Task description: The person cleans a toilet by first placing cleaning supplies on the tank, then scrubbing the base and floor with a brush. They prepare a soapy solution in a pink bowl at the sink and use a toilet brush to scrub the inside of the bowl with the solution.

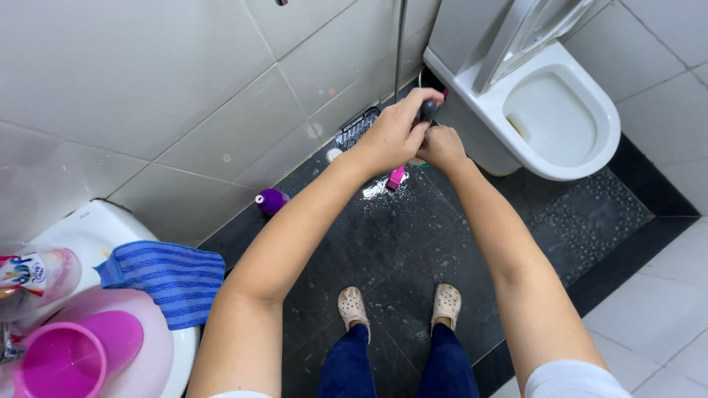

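Both my arms reach forward over the wet dark floor (413, 243) toward the base of the white toilet (560, 118). My left hand (392, 136) is closed around a dark grey handle (428, 110) that points up beside the toilet. Just to its right, my right hand (442, 147) is curled into a fist against the same object; what it grips is hidden. A pink piece (397, 177) sticks out below my left hand, and water glistens on the floor under it.
A metal hose (399, 44) hangs down the tiled wall, with a wire rack (357, 127) at its foot. A purple ball-shaped object (271, 200) lies by the wall. At left are a blue striped cloth (168, 276), a pink cup (70, 357) and a bottle (33, 276).
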